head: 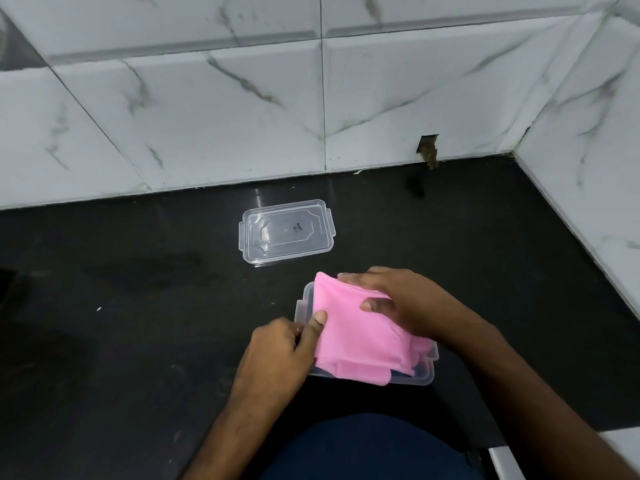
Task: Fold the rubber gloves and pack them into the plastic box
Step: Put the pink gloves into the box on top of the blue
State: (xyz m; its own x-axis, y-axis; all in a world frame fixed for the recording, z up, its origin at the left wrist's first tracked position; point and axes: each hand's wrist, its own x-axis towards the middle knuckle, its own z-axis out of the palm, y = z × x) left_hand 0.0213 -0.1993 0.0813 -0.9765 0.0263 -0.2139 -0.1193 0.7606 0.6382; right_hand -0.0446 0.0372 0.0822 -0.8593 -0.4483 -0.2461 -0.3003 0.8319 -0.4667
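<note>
Head view looks down on your 2 hands working over a clear box point(424, 375) that sits on the black surface point(138, 289), close to your body. Folded pink gloves point(360, 337) lie on top of the box, covering most of its opening; their near edge hangs over the front rim and a few glove fingers poke out at the right corner. How far the bundle has sunk inside you cannot tell, since the pink hides the interior.

Your left hand point(280, 351) is at the left edge of the gloves. Its thumb presses on the top of the pink fold while the other fingers curl beneath the edge, so the fingers are pinching the gloves against the box's left side. Your right hand point(394, 299) lies across the far right part of the bundle, palm down, with its fingers point(349, 277) spread flat along the far edge and the thumb pressing the middle of the pink; it holds the gloves down rather than clenching them.

Beyond the box, well apart from it, a clear lid point(287, 231) lies flat on the surface, near the marble-tiled wall point(207, 116). A small dark hole point(428, 147) shows at the base of that wall to the right.
</note>
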